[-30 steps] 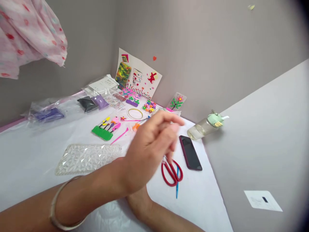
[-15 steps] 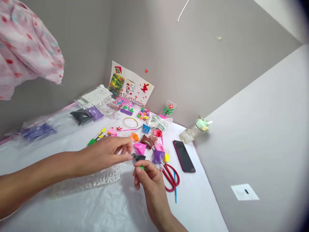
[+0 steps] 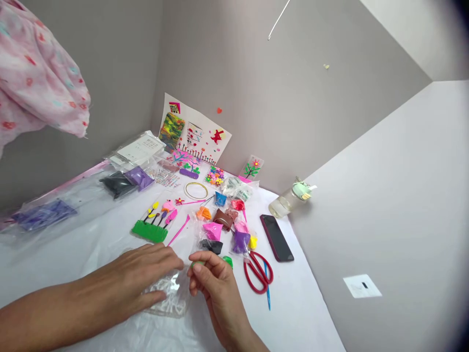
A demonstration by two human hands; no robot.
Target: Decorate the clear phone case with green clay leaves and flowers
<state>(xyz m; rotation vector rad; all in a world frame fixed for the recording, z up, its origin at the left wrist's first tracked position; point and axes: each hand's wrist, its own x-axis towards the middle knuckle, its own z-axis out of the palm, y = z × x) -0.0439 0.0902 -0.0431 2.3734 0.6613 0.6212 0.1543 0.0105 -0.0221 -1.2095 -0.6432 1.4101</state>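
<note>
One small green bit (image 3: 198,264) sits pinched in the right hand (image 3: 216,284). At its nine o'clock, just apart, the left hand (image 3: 141,271), fingers parted, is over a clear textured case (image 3: 172,296); red scissors (image 3: 264,281) lie at three o'clock.

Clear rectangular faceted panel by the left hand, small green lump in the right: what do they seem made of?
Clear rectangular faceted panel: probably glossy plastic, possibly glass; it's transparent with bright glints. Small green lump in the right hand: perhaps soft clay, from its opaque colour; finish mostly hidden.
</note>
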